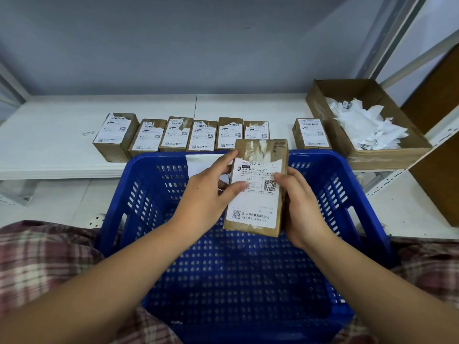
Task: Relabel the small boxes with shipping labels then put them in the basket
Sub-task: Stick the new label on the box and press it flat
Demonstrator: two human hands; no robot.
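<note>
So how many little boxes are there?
8 boxes: six in a row on the shelf, one apart beside the scrap carton, one held in both hands above the basket.

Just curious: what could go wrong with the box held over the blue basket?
The label on the held box is torn at its top, with residue above, so a fresh one may stick unevenly. The left hand and right hand hold it over the basket; a slip would drop it in early.

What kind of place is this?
Probably a small parcel packing or stockroom station: a row of small labelled cardboard boxes on a white metal shelf, a blue plastic basket, and an open carton of torn label scraps. The left hand and right hand grip another box.
</note>
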